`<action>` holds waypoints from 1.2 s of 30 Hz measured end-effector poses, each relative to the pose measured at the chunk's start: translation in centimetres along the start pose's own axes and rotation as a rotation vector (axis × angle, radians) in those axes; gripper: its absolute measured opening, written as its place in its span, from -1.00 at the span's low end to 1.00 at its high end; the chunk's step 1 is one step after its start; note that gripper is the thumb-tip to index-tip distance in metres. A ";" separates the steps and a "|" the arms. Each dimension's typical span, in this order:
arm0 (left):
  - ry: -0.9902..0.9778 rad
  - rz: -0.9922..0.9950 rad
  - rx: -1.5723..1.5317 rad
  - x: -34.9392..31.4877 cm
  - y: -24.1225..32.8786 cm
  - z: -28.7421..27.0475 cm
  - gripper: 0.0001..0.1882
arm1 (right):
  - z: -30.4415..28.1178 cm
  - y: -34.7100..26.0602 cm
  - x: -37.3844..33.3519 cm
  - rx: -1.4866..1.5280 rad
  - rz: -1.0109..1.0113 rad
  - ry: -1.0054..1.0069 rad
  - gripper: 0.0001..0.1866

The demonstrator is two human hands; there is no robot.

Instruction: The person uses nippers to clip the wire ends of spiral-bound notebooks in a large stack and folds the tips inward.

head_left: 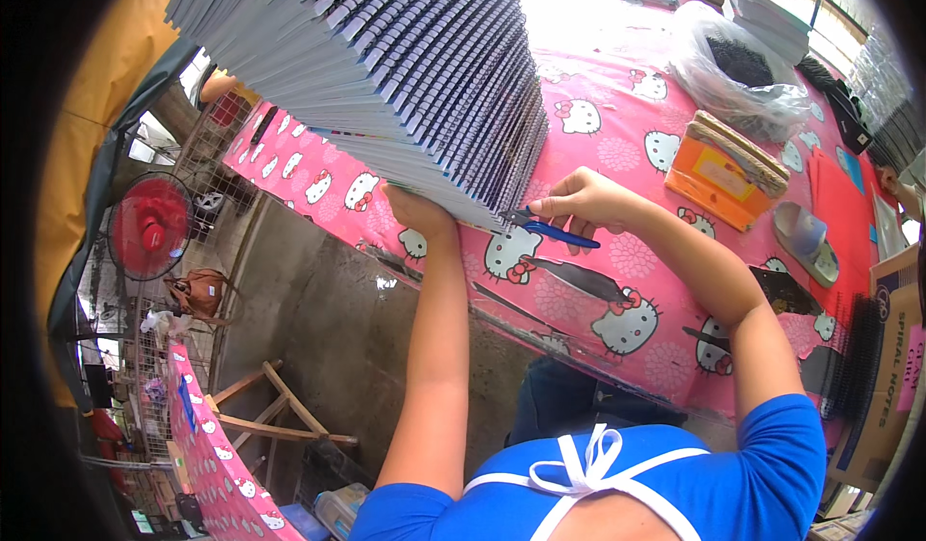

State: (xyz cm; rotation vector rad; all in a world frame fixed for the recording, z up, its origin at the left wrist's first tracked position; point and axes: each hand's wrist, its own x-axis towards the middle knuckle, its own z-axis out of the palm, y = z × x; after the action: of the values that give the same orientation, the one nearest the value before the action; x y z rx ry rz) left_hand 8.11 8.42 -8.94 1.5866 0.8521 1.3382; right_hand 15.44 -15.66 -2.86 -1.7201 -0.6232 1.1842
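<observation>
A tall, leaning stack of spiral notebooks (424,78) with dark coil bindings rises in front of me. My left hand (421,211) is against the stack's lower edge, its fingers mostly hidden by the pages. My right hand (590,203) is closed round blue-handled pliers (561,232). Their dark jaws touch or nearly touch the coil end at the stack's bottom corner; I cannot tell whether they grip the wire.
The pink patterned table cover (617,281) is torn along its near edge. To the right are an orange pack (719,179), a slipper (805,242), a plastic bag of black coils (743,68) and a cardboard box (883,377). A red fan (151,228) stands at left.
</observation>
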 end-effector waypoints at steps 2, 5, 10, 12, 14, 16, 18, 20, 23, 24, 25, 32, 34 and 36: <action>-0.026 -0.061 -0.158 0.2 -0.1 0.1 -0.62 | 0.0 0.4 0.1 -0.267 -0.041 0.083 -0.47; 0.014 -0.050 -0.167 0.9 -0.9 -0.6 -0.61 | 1.4 1.4 -0.2 -0.702 -0.499 0.339 -0.51; 0.002 -0.062 -0.182 0.2 0.2 -0.1 -0.56 | 1.9 3.1 -0.1 -0.999 -0.900 0.652 -0.56; 0.006 -0.087 -0.238 0.4 0.0 -0.1 -0.55 | 2.1 3.0 0.2 -0.985 -0.920 0.650 -0.57; 0.002 -0.101 -0.234 -0.1 0.6 0.5 -0.53 | 1.7 3.1 0.4 -0.906 -0.849 0.583 -0.58; -0.018 -0.072 -0.188 0.2 0.0 0.1 -0.51 | 1.4 2.0 0.1 -0.786 -0.720 0.438 -0.60; -0.027 -0.091 -0.180 0.6 -0.5 -0.2 -0.49 | 0.9 1.3 0.4 -0.731 -0.687 0.372 -0.58; -0.015 -0.034 -0.121 0.6 -0.8 -0.3 -0.49 | 0.1 0.4 0.7 -0.484 -0.316 0.209 -0.54; -0.027 -0.005 -0.062 0.5 -0.6 -0.2 -0.46 | -0.1 -0.2 0.1 -0.088 0.010 0.024 -0.45; -0.037 -0.006 -0.047 0.3 -0.5 -0.2 -0.45 | -0.1 0.0 0.2 -0.085 0.032 0.021 -0.44; -0.034 -0.043 -0.087 0.2 -0.3 -0.1 -0.43 | -0.1 0.2 0.2 -0.081 0.055 0.018 -0.43; -0.035 -0.127 -0.205 0.5 -0.1 -0.3 -0.38 | 1.5 3.1 -0.7 -0.929 -0.766 0.538 -0.56; -0.041 -0.130 -0.262 0.6 -0.7 -0.4 -0.39 | 1.8 3.1 -0.3 -0.987 -0.875 0.605 -0.55; -0.034 -0.118 -0.296 0.6 -0.7 -0.2 -0.41 | 1.9 3.2 0.1 -0.942 -0.857 0.577 -0.56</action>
State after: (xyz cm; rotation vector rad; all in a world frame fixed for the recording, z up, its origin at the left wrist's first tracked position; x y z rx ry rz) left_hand 8.07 9.27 -9.30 1.3055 0.6805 1.2842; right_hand 13.48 -16.27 -5.91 -2.0201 -1.4697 -0.2900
